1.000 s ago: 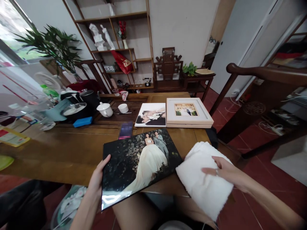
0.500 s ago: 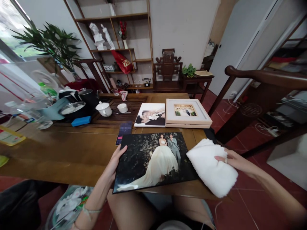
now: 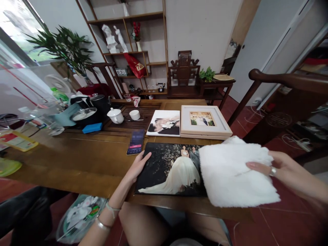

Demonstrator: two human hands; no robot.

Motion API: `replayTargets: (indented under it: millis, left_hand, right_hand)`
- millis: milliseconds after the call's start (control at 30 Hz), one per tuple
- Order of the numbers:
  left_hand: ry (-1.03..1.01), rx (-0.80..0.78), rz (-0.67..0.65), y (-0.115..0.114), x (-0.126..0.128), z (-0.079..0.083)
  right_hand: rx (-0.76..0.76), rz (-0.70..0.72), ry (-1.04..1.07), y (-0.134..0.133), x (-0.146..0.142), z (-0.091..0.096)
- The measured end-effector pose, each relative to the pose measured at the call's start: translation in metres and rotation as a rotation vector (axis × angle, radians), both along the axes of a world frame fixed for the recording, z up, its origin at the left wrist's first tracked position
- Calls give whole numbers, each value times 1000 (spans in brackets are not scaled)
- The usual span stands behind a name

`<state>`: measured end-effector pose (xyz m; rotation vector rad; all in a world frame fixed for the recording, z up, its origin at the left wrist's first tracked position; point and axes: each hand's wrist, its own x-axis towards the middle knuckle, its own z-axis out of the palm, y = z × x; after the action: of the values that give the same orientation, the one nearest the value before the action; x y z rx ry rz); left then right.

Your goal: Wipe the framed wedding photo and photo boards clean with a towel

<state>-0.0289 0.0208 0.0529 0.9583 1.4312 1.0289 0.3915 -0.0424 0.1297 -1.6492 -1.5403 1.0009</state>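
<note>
White cloth (image 3: 235,181): one, clamped by fingers of the right hand (image 3: 284,169), hiding the right end of the photo panel (image 3: 164,171).
Photo panel: one, at the table (image 3: 82,164)'s near edge, left hand (image 3: 138,167) clamped on it, most fingers hidden.

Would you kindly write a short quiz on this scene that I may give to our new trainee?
1. Which thing does the right hand hold?
a) a bottle
b) a white cloth
c) a teapot

2. True or false: the left hand grips the dark photo at the photo's right edge.

3. Fill the gap: as the camera sees it, the phone lies to the ____ of the framed picture.

Key:
1. b
2. False; it grips the left edge.
3. left
</note>
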Motion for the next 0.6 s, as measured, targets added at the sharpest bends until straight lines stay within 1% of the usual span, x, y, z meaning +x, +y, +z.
replayTargets:
  millis: [67,100,167,200,233,300,367,400,433,467,500,533,567,600]
  left_hand:
    - [171,83,-91,5,-2,-6]
    - [281,128,-117,7,-2,-8]
    - [526,207,-144,11,-3,-11]
    - [644,237,-147,12,-2,-11]
    - [749,259,-156,14,-1,-11]
    - [890,280,-184,16,3,-10]
    - [951,296,-191,16,7,-8]
    - [966,315,-171,15,10,-5]
    - [976,350,-140,14,14,-1]
    - [978,403,-105,13,19,3]
    - [967,470,-102,11,24,10]
    - [934,540,-153,10,31,17]
    - [860,606,-258,9,38,24]
    - [757,652,-402,9,46,32]
  right_hand:
    - [-73,74,36,5,-20,-2]
    - [-98,112,37,9,-31,-6]
    - [-87,177,-22,18,-49,-15]
    - [-44,210,-82,23,-56,-20]
    - [37,231,-160,26,-62,-25]
    - [278,219,-360,30,-71,-32]
    - [499,158,-547,30,-77,-34]
    - [551,146,-600,29,-79,-33]
    - [550,162,-617,27,-82,-32]
    - [502,202,-597,25,-84,-30]
    - [428,255,-553,24,-86,-28]
    - [339,306,-504,23,-87,-26]
    - [252,344,-462,21,-88,-24]
    - [184,367,-430,20,-88,-23]
